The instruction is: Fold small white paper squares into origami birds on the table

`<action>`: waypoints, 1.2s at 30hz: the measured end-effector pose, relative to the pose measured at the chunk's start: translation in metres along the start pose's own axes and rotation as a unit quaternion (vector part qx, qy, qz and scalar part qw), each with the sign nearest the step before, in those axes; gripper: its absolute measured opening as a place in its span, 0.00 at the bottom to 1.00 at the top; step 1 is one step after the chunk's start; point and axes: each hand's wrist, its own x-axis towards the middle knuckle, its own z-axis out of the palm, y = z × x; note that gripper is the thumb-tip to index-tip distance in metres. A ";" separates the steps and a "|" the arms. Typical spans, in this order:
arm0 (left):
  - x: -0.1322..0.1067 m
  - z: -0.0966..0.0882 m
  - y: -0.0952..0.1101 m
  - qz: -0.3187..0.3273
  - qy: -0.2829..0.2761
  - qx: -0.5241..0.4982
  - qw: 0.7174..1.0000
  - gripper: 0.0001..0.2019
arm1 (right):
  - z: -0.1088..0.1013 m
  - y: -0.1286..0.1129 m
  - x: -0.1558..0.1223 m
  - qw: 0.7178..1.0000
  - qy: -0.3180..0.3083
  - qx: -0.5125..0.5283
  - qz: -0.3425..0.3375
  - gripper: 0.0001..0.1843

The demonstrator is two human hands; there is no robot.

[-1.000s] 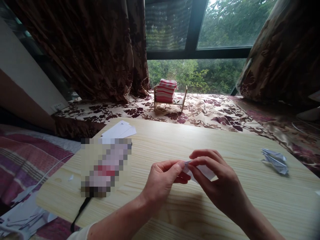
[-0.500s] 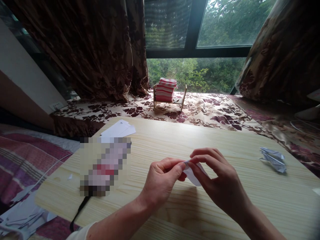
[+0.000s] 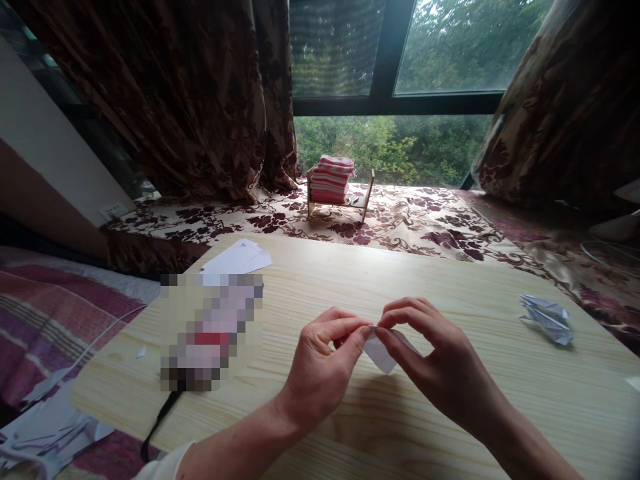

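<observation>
A small piece of white paper is held between my two hands, above the wooden table. My left hand pinches its top edge from the left with thumb and forefinger. From the right, my right hand grips the same edge, thumb and fingertips almost meeting those of the left. The paper's lower part hangs below the fingertips, and its top edge is mostly hidden by them. Crumpled, folded paper lies at the table's right side.
White paper sheets lie at the table's back left. Nearer is a blurred-out object with a black strap. A small rack with folded striped cloths stands on the windowsill. More papers lie below, left.
Both hands still pinch the paper at nearly the same spot. The left fingers have shifted a little and curled, and the hanging part of the paper has turned slightly.
</observation>
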 end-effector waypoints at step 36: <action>-0.003 -0.002 -0.005 0.052 -0.025 0.145 0.988 0.08 | -0.001 -0.002 0.003 0.982 -0.067 0.139 0.110 0.07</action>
